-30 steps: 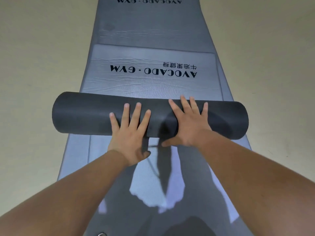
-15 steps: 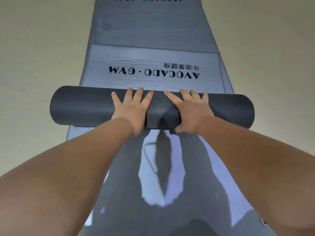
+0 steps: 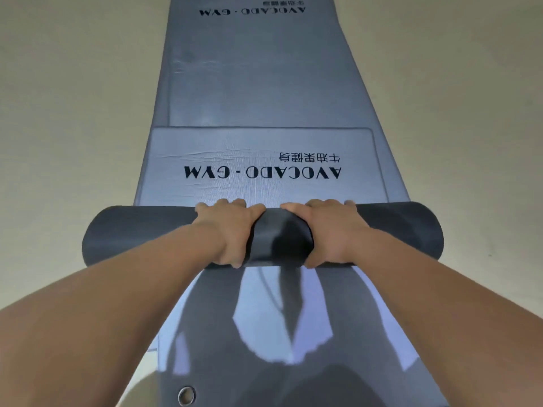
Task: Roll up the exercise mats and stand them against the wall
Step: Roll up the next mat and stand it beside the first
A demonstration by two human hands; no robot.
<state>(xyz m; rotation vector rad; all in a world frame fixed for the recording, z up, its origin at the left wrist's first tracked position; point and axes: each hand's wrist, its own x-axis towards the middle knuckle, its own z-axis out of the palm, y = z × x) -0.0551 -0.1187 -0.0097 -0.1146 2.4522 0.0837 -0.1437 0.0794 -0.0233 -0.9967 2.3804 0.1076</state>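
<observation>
Beige floor (image 3: 73, 113) under a flat grey mat (image 3: 258, 83). My left hand (image 3: 227, 230) and right hand (image 3: 332, 230) grip the dark mat roll (image 3: 141, 233), fingers (image 3: 229, 203) curled over its far side.

You get soft, even light; your shadow crosses the glossy mat (image 3: 264, 333) (pale glare patches), and the edges bow.

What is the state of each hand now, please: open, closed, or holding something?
Left hand: closed, fingers curled over the rolled mat, gripping it.
Right hand: closed, gripping the same rolled mat.
</observation>
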